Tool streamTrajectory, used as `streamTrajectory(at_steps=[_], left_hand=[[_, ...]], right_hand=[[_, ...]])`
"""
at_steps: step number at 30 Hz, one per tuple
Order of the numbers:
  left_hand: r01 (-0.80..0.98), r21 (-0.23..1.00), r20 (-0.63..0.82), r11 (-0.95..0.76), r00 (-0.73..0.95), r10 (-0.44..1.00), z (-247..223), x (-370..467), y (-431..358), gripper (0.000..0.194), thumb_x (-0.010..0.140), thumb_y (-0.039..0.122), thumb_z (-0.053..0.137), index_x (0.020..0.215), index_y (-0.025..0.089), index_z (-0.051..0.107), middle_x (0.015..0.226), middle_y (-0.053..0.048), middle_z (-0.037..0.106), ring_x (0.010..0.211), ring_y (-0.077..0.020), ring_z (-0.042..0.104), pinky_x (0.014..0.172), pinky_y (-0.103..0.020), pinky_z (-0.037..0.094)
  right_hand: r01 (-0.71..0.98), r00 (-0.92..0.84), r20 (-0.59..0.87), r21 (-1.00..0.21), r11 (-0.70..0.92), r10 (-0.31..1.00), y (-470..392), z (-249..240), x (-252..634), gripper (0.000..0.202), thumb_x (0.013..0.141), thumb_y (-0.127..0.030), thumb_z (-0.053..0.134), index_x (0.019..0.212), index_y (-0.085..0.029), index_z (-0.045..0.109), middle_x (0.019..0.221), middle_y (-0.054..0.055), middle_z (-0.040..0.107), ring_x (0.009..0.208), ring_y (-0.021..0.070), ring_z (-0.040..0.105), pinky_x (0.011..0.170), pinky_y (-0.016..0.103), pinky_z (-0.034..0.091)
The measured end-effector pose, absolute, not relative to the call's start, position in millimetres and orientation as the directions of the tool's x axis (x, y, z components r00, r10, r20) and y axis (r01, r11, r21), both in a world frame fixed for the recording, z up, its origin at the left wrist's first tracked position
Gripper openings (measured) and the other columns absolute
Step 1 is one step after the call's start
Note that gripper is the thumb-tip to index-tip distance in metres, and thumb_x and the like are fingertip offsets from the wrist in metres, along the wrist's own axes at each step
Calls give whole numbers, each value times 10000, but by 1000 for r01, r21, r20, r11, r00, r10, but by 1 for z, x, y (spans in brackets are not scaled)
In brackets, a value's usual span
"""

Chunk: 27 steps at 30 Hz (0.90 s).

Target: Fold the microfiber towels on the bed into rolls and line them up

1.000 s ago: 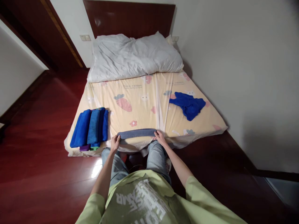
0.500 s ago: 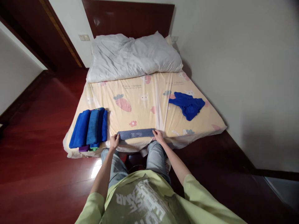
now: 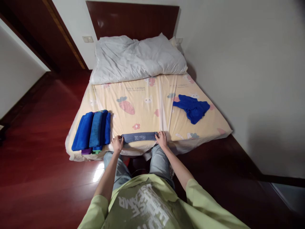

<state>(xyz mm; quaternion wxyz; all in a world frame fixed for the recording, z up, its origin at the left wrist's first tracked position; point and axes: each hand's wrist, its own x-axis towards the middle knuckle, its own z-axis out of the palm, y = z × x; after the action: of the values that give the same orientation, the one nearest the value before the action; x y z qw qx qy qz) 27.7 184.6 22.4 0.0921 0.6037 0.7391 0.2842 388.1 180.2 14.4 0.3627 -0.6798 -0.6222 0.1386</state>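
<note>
A grey-blue towel (image 3: 140,137), folded into a long narrow strip with pale lettering on it, lies along the near edge of the bed. My left hand (image 3: 117,143) pinches its left end. At the right end, the fingers of my right hand (image 3: 161,139) are closed on the cloth. Left of my left hand sits a pile of rolled or folded blue towels (image 3: 91,132), with bits of purple and green showing underneath. Farther off on the right, a crumpled bright blue cloth (image 3: 192,108) rests on the patterned sheet.
The bed's yellow sheet (image 3: 145,111) has carrots and rabbits printed on it. A bunched white quilt (image 3: 138,58) lies against the dark wooden headboard (image 3: 133,19). A pale wall (image 3: 238,79) stands close on the right; dark red floor (image 3: 43,152) runs along the left.
Both hands have shifted their grip slightly at the towel's ends. The towel stays in about the same place, and the view has moved a little.
</note>
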Motion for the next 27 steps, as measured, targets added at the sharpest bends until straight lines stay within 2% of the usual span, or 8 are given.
streamTrajectory(at_steps=[2,4,6,8,12,16,22,27], left_hand=[[881,474,291,6,-163,943,29,30,184,262,905,381,507,1003,202,672,1109,-150,657,1079,-338,554,896,-470,436],[878,441,295,-186,55,954,35,30,184,260,929,274,451,1055,215,671,1144,-131,644,1104,-309,553,927,-453,438],[825,441,269,-354,255,929,39,29,184,313,944,219,400,1119,217,659,1153,-119,646,1112,-278,564,964,-429,442],[795,437,254,-421,340,905,41,26,185,331,950,255,418,1199,205,629,1205,-129,633,1156,-276,556,1004,-426,440],[807,380,202,-451,404,892,40,21,186,453,895,369,560,1311,190,557,1332,-157,581,1268,-315,508,1069,-467,399],[821,333,123,-463,449,885,40,20,195,481,824,238,610,1298,177,555,1308,-185,591,1222,-335,547,1053,-484,392],[810,314,46,-495,508,860,45,21,213,407,824,73,489,1206,160,600,1131,-196,641,1041,-329,611,945,-467,427],[809,324,3,-491,518,855,56,14,215,390,846,73,422,1163,193,615,1046,-163,646,981,-295,609,920,-441,441]], right_hand=[[792,5,307,-583,183,952,179,19,387,214,905,-254,478,996,-219,669,1019,117,637,1035,269,569,960,421,449],[788,-201,292,-519,332,935,176,24,388,318,892,-137,433,1056,-221,692,1051,116,642,1081,267,559,994,433,440],[766,-305,285,-493,412,909,173,27,390,401,871,-94,428,1152,-215,686,1101,116,645,1120,269,554,1020,446,440],[757,-332,291,-486,438,897,168,29,394,451,863,-118,468,1270,-211,640,1202,117,626,1188,280,531,1061,467,423],[755,-359,264,-482,445,895,162,31,400,525,863,-190,534,1387,-225,554,1334,118,579,1283,307,486,1085,494,405],[777,-344,233,-473,415,910,168,32,400,500,873,-176,521,1369,-217,565,1314,129,596,1262,319,506,1064,514,408],[804,-351,203,-436,405,914,183,37,400,546,789,-50,481,1295,-204,615,1234,130,633,1173,312,547,1019,488,441],[786,-371,248,-429,445,895,181,52,401,475,805,-84,480,1237,-217,628,1143,113,653,1088,297,567,978,478,470]])
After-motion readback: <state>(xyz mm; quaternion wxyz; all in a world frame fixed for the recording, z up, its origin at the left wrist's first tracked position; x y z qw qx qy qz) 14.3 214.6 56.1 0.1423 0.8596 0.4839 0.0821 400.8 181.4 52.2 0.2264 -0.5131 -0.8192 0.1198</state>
